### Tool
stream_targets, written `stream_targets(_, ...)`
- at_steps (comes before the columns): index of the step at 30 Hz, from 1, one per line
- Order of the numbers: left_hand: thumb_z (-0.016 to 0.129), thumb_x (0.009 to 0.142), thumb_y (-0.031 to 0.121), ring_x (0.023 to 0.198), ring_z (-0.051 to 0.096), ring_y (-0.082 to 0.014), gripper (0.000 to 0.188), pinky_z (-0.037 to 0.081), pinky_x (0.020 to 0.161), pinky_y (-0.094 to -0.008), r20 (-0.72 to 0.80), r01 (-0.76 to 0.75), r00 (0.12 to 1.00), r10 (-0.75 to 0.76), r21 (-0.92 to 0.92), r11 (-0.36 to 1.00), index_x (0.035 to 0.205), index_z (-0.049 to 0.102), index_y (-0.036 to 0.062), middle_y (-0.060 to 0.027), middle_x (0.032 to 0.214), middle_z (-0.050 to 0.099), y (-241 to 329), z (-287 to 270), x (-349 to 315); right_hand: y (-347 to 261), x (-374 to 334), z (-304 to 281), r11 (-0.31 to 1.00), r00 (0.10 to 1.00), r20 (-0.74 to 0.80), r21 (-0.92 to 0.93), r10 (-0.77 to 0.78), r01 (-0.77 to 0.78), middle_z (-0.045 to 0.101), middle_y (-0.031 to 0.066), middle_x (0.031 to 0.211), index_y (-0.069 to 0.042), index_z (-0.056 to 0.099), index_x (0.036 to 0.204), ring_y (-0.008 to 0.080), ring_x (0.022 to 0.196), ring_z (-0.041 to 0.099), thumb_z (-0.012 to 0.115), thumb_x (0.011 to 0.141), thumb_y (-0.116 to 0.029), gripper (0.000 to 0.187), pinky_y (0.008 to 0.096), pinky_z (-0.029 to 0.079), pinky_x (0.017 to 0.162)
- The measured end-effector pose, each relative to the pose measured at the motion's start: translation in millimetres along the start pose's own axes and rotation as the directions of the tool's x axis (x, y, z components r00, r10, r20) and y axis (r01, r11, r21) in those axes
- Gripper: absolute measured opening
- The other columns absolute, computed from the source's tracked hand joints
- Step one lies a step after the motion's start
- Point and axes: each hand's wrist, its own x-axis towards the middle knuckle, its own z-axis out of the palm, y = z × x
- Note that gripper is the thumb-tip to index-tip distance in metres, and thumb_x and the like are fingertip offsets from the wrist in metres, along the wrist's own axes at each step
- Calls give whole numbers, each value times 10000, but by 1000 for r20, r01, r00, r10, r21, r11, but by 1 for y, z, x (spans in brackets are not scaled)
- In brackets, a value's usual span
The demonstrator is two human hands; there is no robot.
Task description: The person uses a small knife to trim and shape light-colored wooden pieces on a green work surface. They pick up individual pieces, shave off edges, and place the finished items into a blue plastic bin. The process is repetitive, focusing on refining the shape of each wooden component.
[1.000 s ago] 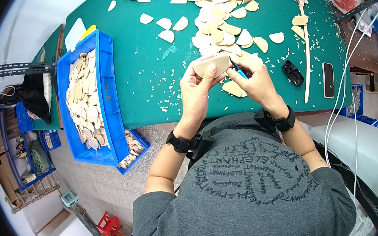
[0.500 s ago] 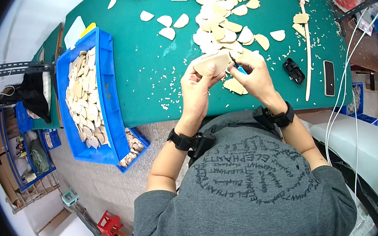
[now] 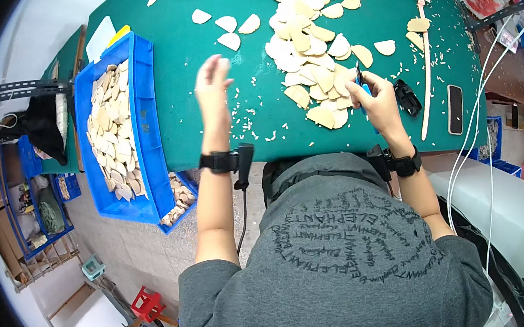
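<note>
My left hand [image 3: 213,95] is raised over the green table to the left of the heap, blurred, its fingers extended; no piece shows in it. In my right hand [image 3: 378,101] is a small blue-handled knife [image 3: 366,89], its dark blade pointing up and away from me. That hand is just right of a heap of pale, half-round flat pieces [image 3: 323,79], whose material I cannot make out. On the left, a blue crate [image 3: 149,111] holds many similar pieces [image 3: 111,128].
The green tablecloth [image 3: 188,126] is strewn with pale shavings [image 3: 245,124]. To the right lie a black holder-like object [image 3: 407,98], a long-handled duster [image 3: 422,51] and a phone [image 3: 455,109]. White cables [image 3: 478,90] hang at the right. A red stool [image 3: 147,303] stands on the floor.
My left hand has moved left, away from the heap, and the piece it held is out of sight. My right hand has shifted slightly right with the knife.
</note>
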Motion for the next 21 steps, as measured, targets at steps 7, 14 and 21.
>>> stream_targets(7, 742, 736, 362, 1063, 523, -337, 717, 447, 892, -426, 398, -355, 916, 45, 755, 551, 1295, 427, 42, -198, 1158, 503, -99, 132, -40, 9, -9, -17, 996, 1000, -29, -86, -7, 5, 539, -17, 635, -3, 617, 858, 44, 556, 482, 633, 863, -139, 137, 196, 383, 507)
stream_targets(14, 725, 735, 205, 915, 602, -269, 576, 466, 824, -383, 381, -124, 908, -174, 643, 756, 1208, 459, 12, -97, 922, 627, -115, 133, -30, 28, -12, -28, 987, 996, -84, -158, 26, -39, 523, -29, 628, 4, 643, 828, 34, 574, 415, 683, 806, -203, 211, 222, 336, 505)
stream_targets(21, 724, 731, 157, 831, 642, -261, 369, 509, 756, -360, 379, -315, 919, 114, 526, 790, 1043, 577, 26, -114, 902, 659, -125, 135, -38, 22, -1, -19, 965, 1000, -15, -262, 0, -4, 608, 70, 665, 0, 658, 881, 94, 587, 527, 681, 794, -244, 260, 260, 429, 561)
